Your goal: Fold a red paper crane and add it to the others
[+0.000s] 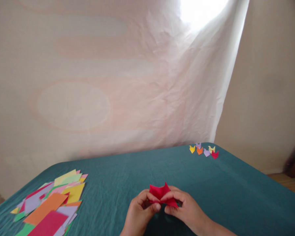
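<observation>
A red sheet of origami paper (160, 191), partly folded with pointed corners standing up, is held between my two hands just above the cloth near the front of the table. My left hand (143, 209) pinches its left side between thumb and fingers. On the right side, my right hand (183, 203) grips it the same way, its index fingertip pressing near the paper's middle. The fingers cover the paper's lower and outer parts, so those folds are hidden.
A dark green cloth (118, 183) covers the table. Loose coloured paper sheets (48, 206) lie in a heap at the left. Several small folded paper birds (206, 152) stand at the far right corner. Behind hangs a pale sheet (127, 98).
</observation>
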The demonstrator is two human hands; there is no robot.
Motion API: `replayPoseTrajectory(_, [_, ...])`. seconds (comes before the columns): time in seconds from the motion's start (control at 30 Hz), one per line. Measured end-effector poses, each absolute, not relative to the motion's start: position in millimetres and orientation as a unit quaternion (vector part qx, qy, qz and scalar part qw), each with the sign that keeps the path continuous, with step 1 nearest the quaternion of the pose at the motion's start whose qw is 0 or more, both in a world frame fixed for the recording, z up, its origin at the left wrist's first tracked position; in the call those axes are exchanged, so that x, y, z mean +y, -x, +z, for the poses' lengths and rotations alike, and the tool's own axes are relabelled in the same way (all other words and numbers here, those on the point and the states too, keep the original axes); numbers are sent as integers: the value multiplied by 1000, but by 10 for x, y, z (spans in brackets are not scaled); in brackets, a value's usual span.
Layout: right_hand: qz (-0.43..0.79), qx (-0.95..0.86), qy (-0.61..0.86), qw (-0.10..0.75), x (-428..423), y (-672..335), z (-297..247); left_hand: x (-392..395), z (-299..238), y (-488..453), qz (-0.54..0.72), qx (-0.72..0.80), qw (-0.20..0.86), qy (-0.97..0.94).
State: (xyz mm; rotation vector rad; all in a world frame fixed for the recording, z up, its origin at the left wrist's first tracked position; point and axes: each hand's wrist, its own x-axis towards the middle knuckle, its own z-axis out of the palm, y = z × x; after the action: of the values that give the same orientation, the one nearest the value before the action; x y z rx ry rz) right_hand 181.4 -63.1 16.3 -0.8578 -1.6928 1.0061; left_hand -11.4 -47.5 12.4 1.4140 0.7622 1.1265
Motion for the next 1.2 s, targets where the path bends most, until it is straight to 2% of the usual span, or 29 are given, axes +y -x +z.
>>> replayPoseTrajectory(0.23, [410, -658, 384, 501, -607, -1812, 156, -418, 63, 115, 492, 361, 582, -538])
replayPoseTrajectory(0.47, [508, -594, 341, 522, -619, -1764, 109, -450, 107, 99, 490, 377, 565, -546])
replayPoseTrajectory(0.73, [551, -555, 346, 518, -660, -1759, 122, -521, 90, 35, 508, 358, 583, -523])
replayPoseTrajectory(1.0, [553, -518, 364, 541, -646, -1725, 19, -479, 15, 46, 479, 367, 602, -523])
replayPoseTrajectory(1.2, [564, -527, 411, 484, -627, -1746, 20, -489, 45, 25, 471, 366, 609, -523])
